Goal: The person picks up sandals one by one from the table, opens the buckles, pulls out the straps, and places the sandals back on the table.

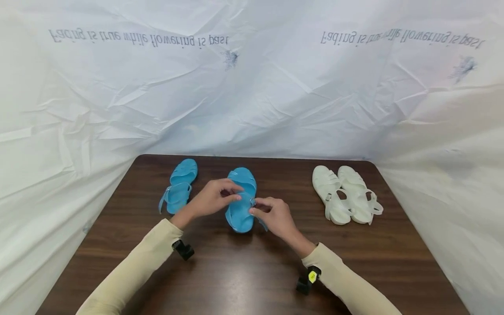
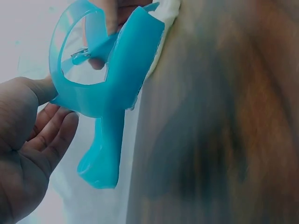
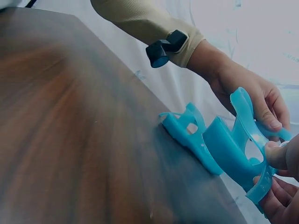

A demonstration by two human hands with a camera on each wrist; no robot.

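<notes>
A light-blue jelly sandal (image 1: 239,221) stands on the table between my hands, toe pointing away. My right hand (image 1: 275,216) pinches its ankle strap by the small buckle (image 2: 81,53), at the sandal's right side. Reaching over from the other side, my left hand (image 1: 216,197) pinches the strap with thumb and forefinger, as the right wrist view shows at the strap (image 3: 284,134). The left hand's other fingers (image 2: 56,135) are loosely bent. A matching blue sandal (image 1: 179,197) lies left of my left hand, its strap hanging out to the side.
Two white sandals (image 1: 332,212) lie side by side on the right part of the brown wooden table (image 1: 244,262). White sheeting (image 1: 252,109) with printed lettering hangs behind the table and along both sides.
</notes>
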